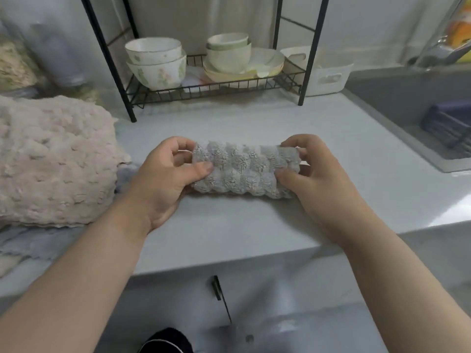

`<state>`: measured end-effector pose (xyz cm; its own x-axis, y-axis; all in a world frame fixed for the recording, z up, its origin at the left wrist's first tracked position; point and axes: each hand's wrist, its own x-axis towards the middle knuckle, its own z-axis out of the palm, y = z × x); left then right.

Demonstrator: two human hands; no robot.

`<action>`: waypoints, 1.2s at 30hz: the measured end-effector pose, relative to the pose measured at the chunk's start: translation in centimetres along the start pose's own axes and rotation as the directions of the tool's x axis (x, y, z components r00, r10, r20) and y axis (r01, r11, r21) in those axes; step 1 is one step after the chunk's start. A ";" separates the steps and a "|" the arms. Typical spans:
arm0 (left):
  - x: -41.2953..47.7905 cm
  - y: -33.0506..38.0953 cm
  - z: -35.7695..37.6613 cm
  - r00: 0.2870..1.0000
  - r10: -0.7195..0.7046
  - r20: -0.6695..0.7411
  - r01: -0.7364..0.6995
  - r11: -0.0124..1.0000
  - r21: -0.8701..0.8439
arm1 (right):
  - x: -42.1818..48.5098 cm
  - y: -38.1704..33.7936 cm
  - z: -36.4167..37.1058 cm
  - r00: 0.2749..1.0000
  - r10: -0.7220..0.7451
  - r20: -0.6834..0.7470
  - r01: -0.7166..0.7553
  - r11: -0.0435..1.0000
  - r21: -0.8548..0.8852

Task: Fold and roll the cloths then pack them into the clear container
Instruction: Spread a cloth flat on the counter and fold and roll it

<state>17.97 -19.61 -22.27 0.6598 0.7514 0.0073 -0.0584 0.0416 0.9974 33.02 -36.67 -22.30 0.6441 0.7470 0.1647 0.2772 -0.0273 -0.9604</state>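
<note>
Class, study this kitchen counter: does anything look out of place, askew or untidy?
Mostly orderly. The beige cloth lies in a loose heap at the counter's left, unfolded, while both hands, left hand and right hand, hold the grey cloth rolled. Bowls sit stacked neatly.

Fluffy grey cloth, rolled, lengthwise across the countertop

A rolled cloth is set on the counter, before the rack; a cloth pile is left of it, a sink right.
</note>
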 end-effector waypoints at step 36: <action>-2.6 29.3 37.2 0.766 -0.053 0.641 0.064 0.998 0.006 | -11.0 -26.9 -35.9 0.693 0.270 -0.669 -0.095 0.953 0.287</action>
<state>42.39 -44.87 9.62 0.9885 0.1509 -0.0016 -0.0114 0.0854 0.9963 44.11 -67.96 9.78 0.9978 0.0659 0.0052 -0.0010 0.0934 -0.9956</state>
